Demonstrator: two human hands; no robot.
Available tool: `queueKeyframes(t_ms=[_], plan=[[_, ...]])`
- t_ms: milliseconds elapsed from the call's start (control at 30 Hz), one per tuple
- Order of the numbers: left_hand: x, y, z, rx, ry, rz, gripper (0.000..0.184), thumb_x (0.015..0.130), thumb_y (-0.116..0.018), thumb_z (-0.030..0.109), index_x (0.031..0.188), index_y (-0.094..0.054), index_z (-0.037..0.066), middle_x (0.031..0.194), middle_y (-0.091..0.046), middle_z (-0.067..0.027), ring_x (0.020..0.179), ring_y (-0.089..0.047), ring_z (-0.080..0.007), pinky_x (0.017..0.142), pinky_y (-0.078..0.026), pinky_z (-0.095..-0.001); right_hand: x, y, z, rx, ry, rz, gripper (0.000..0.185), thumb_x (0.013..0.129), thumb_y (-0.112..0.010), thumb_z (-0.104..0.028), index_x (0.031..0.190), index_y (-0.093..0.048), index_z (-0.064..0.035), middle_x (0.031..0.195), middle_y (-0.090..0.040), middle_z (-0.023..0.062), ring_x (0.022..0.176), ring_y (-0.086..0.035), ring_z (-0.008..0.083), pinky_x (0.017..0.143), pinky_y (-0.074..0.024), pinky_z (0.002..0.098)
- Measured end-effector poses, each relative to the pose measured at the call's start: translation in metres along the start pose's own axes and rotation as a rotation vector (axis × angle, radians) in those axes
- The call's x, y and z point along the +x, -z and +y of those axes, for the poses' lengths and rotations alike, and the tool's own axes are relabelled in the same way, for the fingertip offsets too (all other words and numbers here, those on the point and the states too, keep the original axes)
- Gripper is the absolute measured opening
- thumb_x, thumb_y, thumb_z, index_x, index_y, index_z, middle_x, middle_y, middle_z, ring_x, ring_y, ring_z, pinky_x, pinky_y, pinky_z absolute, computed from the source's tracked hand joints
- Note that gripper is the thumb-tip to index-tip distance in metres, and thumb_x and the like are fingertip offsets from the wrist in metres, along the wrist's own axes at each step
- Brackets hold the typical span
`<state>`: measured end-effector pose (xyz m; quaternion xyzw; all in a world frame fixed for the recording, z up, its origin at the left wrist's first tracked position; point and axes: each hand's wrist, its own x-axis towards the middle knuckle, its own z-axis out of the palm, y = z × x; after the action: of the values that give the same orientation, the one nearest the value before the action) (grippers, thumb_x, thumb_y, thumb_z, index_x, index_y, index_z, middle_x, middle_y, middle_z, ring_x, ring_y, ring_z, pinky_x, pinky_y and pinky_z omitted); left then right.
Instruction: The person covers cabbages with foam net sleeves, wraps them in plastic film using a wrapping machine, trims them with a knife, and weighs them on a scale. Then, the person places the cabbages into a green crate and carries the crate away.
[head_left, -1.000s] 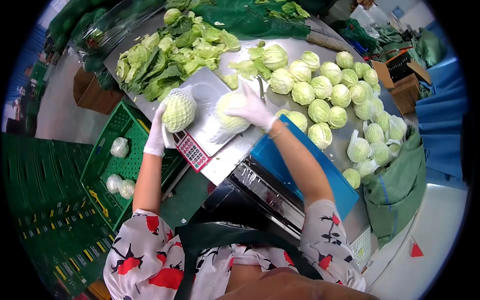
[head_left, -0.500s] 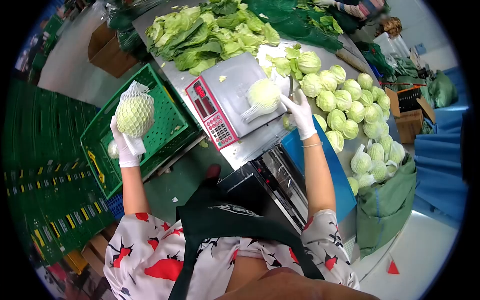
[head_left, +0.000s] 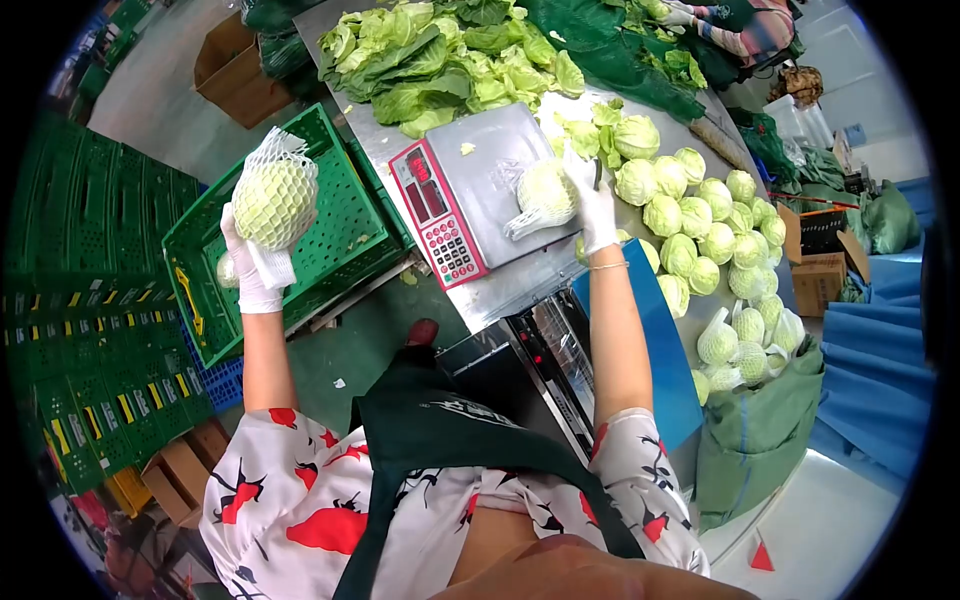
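Left hand: wrapped round the base of the left cabbage, net on, held up over the crate. Base grip probably takes the weight from below, so the net needn't. Net bunches loose on top; a white tail hangs by the palm.

Right hand: gloved, at the right side of the right cabbage, fingers at its far edge. Can't tell if it's gripping or just touching. That cabbage is netted too and sits near the right edge of the scale, likely because that's the side this hand reaches from.

Scale is on the counter, keypad and display on its left side. Text too small to read.

Bare cabbages are grouped right of the scale, probably for easy reach. Netted cabbages sit apart, nearer the sack; looks like sorting by state. Loose leaves are heaped behind the scale, presumably to keep the pan usable.
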<state>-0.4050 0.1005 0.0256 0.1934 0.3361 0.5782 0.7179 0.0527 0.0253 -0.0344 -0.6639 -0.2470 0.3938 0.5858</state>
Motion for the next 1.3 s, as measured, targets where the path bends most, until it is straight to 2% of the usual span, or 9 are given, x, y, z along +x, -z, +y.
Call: queueKeyframes(t_ms=[167, 333, 400, 467, 600, 767, 900, 1167, 1300], plan=[[0.01, -0.006, -0.03, -0.014, 0.111, -0.116, 0.08, 0.089, -0.054, 0.064, 0.147, -0.04, 0.011, 0.146, -0.047, -0.0157, 0.129, -0.05, -0.0371, 0.106, -0.04, -0.0627, 0.03, -0.022, 0.073, -0.384, 0.284, 0.004, 0.06, 0.078, -0.081, -0.016, 0.126, -0.054, 0.008, 0.113, -0.067, 0.0133, 0.099, -0.066, 0.0202, 0.088, -0.0529, 0.0311], [0.01, -0.067, -0.106, 0.014, 0.318, -0.281, 0.074, 0.091, -0.055, 0.059, 0.144, -0.043, 0.008, 0.144, -0.05, -0.0144, 0.127, -0.053, -0.0307, 0.107, -0.045, -0.0488, -0.032, 0.01, 0.013, 0.366, -0.034, -0.103, 0.049, 0.081, -0.077, -0.018, 0.12, -0.062, 0.0062, 0.111, -0.069, 0.0117, 0.101, -0.065, 0.0196, 0.091, -0.0514, 0.0305], [-0.017, -0.113, -0.14, 0.146, 0.354, -0.349, 0.07, 0.093, -0.056, 0.054, 0.143, -0.043, 0.007, 0.143, -0.051, -0.0135, 0.125, -0.055, -0.0283, 0.107, -0.045, -0.0435, -0.076, 0.049, -0.008, 0.192, 0.152, -0.191, 0.056, 0.081, -0.079, -0.016, 0.127, -0.055, 0.0061, 0.117, -0.065, 0.0127, 0.108, -0.061, 0.0182, 0.096, -0.0484, 0.0301], [-0.044, -0.147, -0.18, 0.246, 0.412, -0.521, 0.068, 0.093, -0.061, 0.046, 0.144, -0.042, 0.005, 0.14, -0.053, -0.014, 0.122, -0.056, -0.0267, 0.105, -0.046, -0.0414, -0.132, 0.084, -0.013, -0.113, 0.338, 0.133, 0.071, 0.076, -0.084, -0.018, 0.132, -0.046, 0.0063, 0.122, -0.062, 0.0155, 0.111, -0.06, 0.02, 0.098, -0.0484, 0.0318], [-0.1, -0.209, -0.27, 0.463, 0.484, -0.811, 0.077, 0.09, -0.07, 0.027, 0.15, -0.031, -0.001, 0.138, -0.051, -0.0161, 0.125, -0.051, -0.0225, 0.105, -0.043, -0.0351, -0.233, 0.16, 0.003, -0.167, 0.123, 0.504, 0.085, 0.07, -0.089, -0.023, 0.134, -0.041, 0.0069, 0.125, -0.058, 0.0186, 0.114, -0.058, 0.0218, 0.099, -0.0484, 0.0338], [-0.181, -0.209, -0.383, 0.835, 0.204, -1.048, 0.094, 0.081, -0.079, 0.032, 0.15, -0.026, -0.005, 0.141, -0.046, -0.025, 0.129, -0.048, -0.03, 0.107, -0.04, -0.0374, -0.3, 0.219, 0.048, -0.261, 0.055, 0.792, 0.088, 0.072, -0.088, -0.026, 0.136, -0.038, 0.0079, 0.128, -0.054, 0.0181, 0.116, -0.056, 0.0221, 0.099, -0.047, 0.0329], [-0.199, -0.207, -0.379, 1.305, 0.0, -1.134, 0.086, 0.078, -0.078, 0.042, 0.143, -0.039, 0.002, 0.132, -0.052, -0.0274, 0.121, -0.053, -0.0384, 0.104, -0.043, -0.0431, -0.322, 0.241, 0.075, -0.212, 0.088, 0.734, 0.091, 0.073, -0.087, -0.028, 0.139, -0.035, 0.0067, 0.131, -0.05, 0.0171, 0.12, -0.052, 0.0223, 0.101, -0.0452, 0.0329], [-0.179, -0.188, -0.397, 1.017, 0.149, -1.093, 0.076, 0.085, -0.074, 0.041, 0.141, -0.046, -0.001, 0.134, -0.055, -0.0217, 0.127, -0.052, -0.0295, 0.107, -0.04, -0.0372, -0.332, 0.249, 0.047, -0.418, -0.006, 0.538, 0.083, 0.073, -0.087, -0.032, 0.133, -0.042, 0.004, 0.126, -0.057, 0.0154, 0.115, -0.057, 0.0195, 0.098, -0.0471, 0.0323], [-0.177, -0.206, -0.38, 1.068, 0.28, -1.196, 0.077, 0.086, -0.073, 0.043, 0.142, -0.045, -0.001, 0.133, -0.059, -0.0196, 0.122, -0.057, -0.0242, 0.105, -0.043, -0.0325, -0.32, 0.27, 0.054, -0.176, -0.019, 0.4, 0.094, 0.071, -0.088, -0.033, 0.137, -0.037, 0.0091, 0.132, -0.054, 0.02, 0.121, -0.054, 0.0214, 0.102, -0.0447, 0.0335]])
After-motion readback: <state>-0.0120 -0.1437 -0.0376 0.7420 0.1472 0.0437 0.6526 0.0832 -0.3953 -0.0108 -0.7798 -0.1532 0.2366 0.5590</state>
